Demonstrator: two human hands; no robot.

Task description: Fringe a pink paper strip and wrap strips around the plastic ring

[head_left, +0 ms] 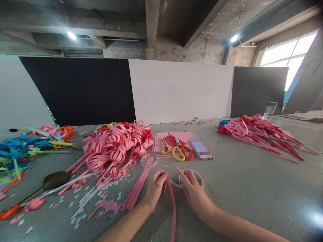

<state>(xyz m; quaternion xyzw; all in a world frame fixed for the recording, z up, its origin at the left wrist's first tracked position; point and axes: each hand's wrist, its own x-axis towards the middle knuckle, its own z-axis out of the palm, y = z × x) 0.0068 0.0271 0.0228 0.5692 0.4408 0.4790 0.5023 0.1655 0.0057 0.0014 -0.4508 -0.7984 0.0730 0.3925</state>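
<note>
A narrow pink paper strip [172,205] hangs from the pinched fingers of my left hand [156,188] and runs down toward me. My right hand [195,193] is over a clear roll of tape [200,178], fingers curled on it and index finger stretched forward. A pale length of tape [175,184] spans the gap between the strip's top end and the roll. A second tape roll [148,161] lies on a bundle of flat pink strips [137,191], left of my left hand. My right thumb is mostly hidden.
Ahead lie yellow-handled scissors [178,153], red-handled scissors [188,154], a yellow cutter [165,145], pink sheets [185,135] and a phone [201,149]. Looped pink paper flowers [118,141] pile up at left, another pink-red pile [257,131] at right. White scraps [87,201] litter the left.
</note>
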